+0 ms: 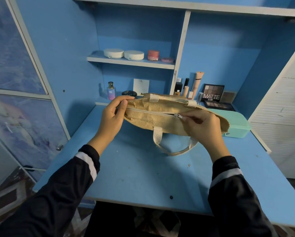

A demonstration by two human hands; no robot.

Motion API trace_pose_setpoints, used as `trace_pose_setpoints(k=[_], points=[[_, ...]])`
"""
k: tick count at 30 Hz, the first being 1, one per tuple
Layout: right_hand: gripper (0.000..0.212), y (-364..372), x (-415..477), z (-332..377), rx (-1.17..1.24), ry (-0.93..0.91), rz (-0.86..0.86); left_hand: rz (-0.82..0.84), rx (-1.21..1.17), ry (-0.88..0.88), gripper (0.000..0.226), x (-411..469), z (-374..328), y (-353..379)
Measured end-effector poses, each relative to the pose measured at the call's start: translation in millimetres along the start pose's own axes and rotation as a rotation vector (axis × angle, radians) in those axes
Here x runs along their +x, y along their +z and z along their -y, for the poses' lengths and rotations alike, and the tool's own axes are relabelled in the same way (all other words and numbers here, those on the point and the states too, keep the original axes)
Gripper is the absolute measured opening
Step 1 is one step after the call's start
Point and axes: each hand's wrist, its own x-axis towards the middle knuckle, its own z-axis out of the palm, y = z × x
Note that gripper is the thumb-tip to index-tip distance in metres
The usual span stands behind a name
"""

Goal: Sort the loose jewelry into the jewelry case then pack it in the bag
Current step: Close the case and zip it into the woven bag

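Two-handed hold on a jute bag [148,118] over the desk [143,177], left hand [111,117] gripping its left end, right hand [201,125] pinching the zipper pull [179,116], mint jewelry case [237,124] on the desk just behind the bag's right end, partly hidden by it

Home vanity, blue shelves [131,63], cosmetics [213,94]

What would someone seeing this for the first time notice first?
The tan jute bag held over the blue desk: the left hand grips its left end while the right hand pinches the zipper pull with its fingers. Next comes the mint-green case, lid shut, lying on the desk just behind the bag's right end. Beyond it, a MATTE palette stands at the back of the desk.
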Motion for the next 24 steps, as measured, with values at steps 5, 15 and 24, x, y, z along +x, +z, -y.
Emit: trace_pose_setpoints(k=[5,15,24], points=[[0.016,3.7,8.4,0.8,0.053,0.04,0.042,-0.035,0.216,0.236,0.027,5.1,-4.3,6.4],[0.018,-0.2,18.1,2.0,0.079,0.031,0.092,0.012,0.707,0.457,0.042,10.9,-4.7,14.5],[0.019,-5.1,7.8,-6.6,0.022,0.014,-0.009,0.079,0.648,0.314,0.07,6.6,-8.6,12.3]])
